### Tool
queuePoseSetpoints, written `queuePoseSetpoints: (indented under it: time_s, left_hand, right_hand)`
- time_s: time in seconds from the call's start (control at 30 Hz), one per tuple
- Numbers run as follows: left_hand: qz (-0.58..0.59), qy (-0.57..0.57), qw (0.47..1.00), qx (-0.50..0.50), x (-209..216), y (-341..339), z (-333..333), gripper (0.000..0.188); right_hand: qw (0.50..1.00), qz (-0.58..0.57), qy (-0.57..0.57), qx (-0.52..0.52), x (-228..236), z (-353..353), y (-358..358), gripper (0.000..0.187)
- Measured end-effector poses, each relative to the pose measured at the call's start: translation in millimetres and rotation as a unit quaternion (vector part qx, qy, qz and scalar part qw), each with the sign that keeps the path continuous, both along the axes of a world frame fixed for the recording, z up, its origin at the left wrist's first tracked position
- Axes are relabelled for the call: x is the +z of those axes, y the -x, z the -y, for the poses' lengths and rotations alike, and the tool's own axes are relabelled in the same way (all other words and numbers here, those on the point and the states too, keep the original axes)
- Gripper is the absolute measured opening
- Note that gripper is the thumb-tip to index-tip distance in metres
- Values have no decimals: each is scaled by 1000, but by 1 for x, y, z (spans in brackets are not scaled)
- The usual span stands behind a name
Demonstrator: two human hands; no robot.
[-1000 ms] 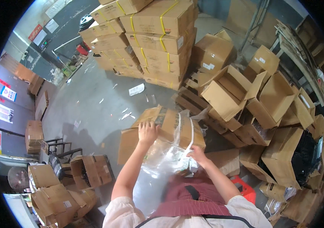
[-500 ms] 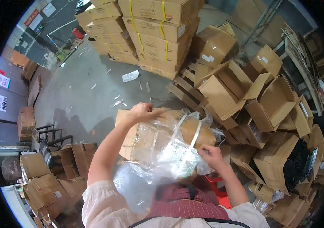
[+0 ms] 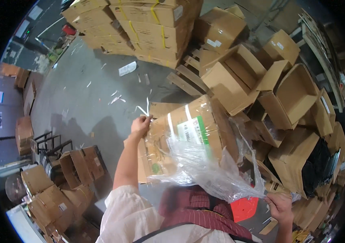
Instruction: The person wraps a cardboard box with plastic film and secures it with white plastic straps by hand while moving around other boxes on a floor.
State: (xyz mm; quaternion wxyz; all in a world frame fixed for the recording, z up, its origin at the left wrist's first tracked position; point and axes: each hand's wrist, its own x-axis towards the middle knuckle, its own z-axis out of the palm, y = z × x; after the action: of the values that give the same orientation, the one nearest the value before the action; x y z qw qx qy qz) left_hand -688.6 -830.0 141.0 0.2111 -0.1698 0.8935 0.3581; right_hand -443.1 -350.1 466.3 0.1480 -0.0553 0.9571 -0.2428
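Observation:
A cardboard box (image 3: 160,141) stands tilted before me, partly wrapped in clear plastic. White straps (image 3: 171,124) cross its top beside a white and green label (image 3: 192,131). My left hand (image 3: 141,126) is closed at the box's left corner, on a white strap whose loose ends (image 3: 143,108) stick up above the fist. Low on the right, my right hand (image 3: 280,205) grips a bunched edge of the clear plastic film (image 3: 217,172), stretched from the box toward me. The fingertips of both hands are partly hidden.
Strapped cartons (image 3: 148,34) are stacked at the far side. On the right lies a heap of opened boxes (image 3: 237,79) beside a wooden pallet (image 3: 186,81). Paper scraps (image 3: 128,69) litter the floor. A red plastic object (image 3: 244,208) is near my right forearm; more boxes (image 3: 51,202) stand left.
My right hand has pulled the plastic film down and right, baring the label and straps. The box has turned and tilted. My left hand has shifted slightly left and lower, with strap ends now showing.

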Motion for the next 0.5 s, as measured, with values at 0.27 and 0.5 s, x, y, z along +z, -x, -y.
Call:
queuePoseSetpoints:
  time_s: [0.27,0.5]
  left_hand:
    - [0,193,977,-90,3,35,-12,71]
    - [14,236,966,-105,11,47,-23,83]
  right_hand:
    - [979,-82,-182,-49,-104,-9,80,37]
    - [983,-125,-68,113,-134,125,108,76]
